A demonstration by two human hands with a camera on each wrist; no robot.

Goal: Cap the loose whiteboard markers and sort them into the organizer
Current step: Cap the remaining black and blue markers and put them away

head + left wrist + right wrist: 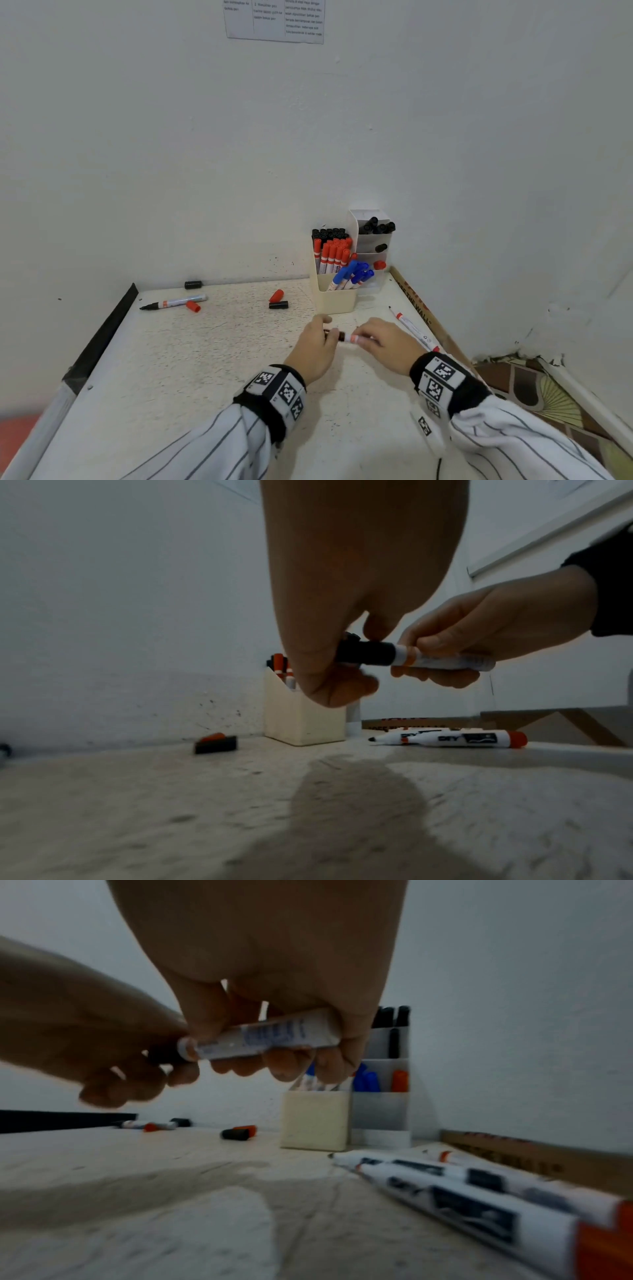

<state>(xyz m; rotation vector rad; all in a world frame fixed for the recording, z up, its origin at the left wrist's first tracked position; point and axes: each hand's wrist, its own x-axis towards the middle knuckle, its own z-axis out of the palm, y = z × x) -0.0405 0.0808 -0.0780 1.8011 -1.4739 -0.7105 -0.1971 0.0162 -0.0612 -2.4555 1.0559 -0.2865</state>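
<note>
Above the table's middle right, both hands hold one white marker [352,338] level between them. My right hand [376,337] grips its barrel [260,1037]. The fingers of my left hand [320,337] are curled round the black cap [365,653], which sits over the marker's tip end and meets the orange collar. The cream organizer box [334,299], holding black, red and blue capped markers, stands just beyond the hands. A white tiered organizer [371,240] with a few caps or markers stands behind it against the wall.
Two uncapped markers [414,329] lie by the right table edge. An uncapped black marker [174,302] lies at the far left with a red cap [193,306] and a black cap [193,284]. Another red cap [276,295] and black cap [278,304] lie mid-table.
</note>
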